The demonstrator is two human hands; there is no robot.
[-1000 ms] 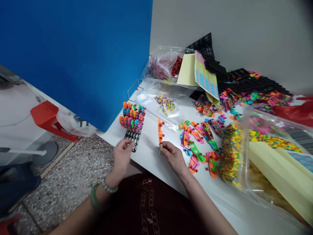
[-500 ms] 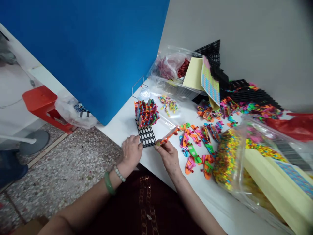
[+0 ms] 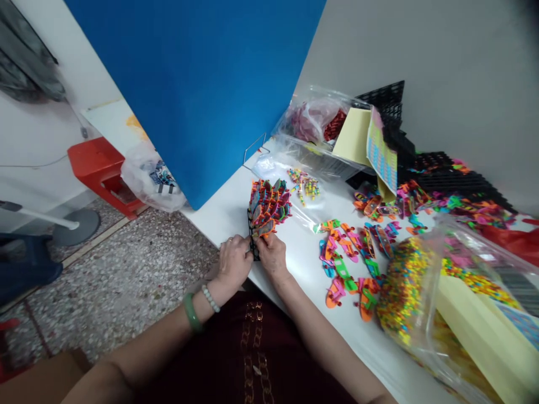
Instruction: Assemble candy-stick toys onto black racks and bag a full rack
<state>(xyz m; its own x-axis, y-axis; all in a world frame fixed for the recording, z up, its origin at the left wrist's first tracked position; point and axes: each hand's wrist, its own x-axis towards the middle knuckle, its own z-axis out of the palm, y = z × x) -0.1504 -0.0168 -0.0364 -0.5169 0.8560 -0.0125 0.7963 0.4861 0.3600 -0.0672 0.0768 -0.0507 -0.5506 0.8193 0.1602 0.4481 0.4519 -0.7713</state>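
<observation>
My left hand (image 3: 233, 262) is closed on the near left edge of a black plastic grid (image 3: 251, 238), which is tilted up on the white table. Several small toy skateboards (image 3: 273, 199) stand packed in rows on the grid's far part. My right hand (image 3: 273, 257) pinches an orange-edged toy skateboard (image 3: 265, 228) against the grid, just in front of those rows. Its fingertips are partly hidden. To the right lie loose toy skateboards (image 3: 342, 266) in orange, green, pink and blue.
A clear bin of small yellow and multicoloured pieces (image 3: 400, 286) stands at the right. Behind are another clear plastic bin (image 3: 320, 151), stacked black grids (image 3: 450, 168) and a bent wire stand (image 3: 254, 148). A blue panel (image 3: 202, 84) rises on the left.
My right hand has moved left and brought the skateboard onto the grid, in front of the packed rows. The grid is now tilted up on its side. The view has shifted slightly left.
</observation>
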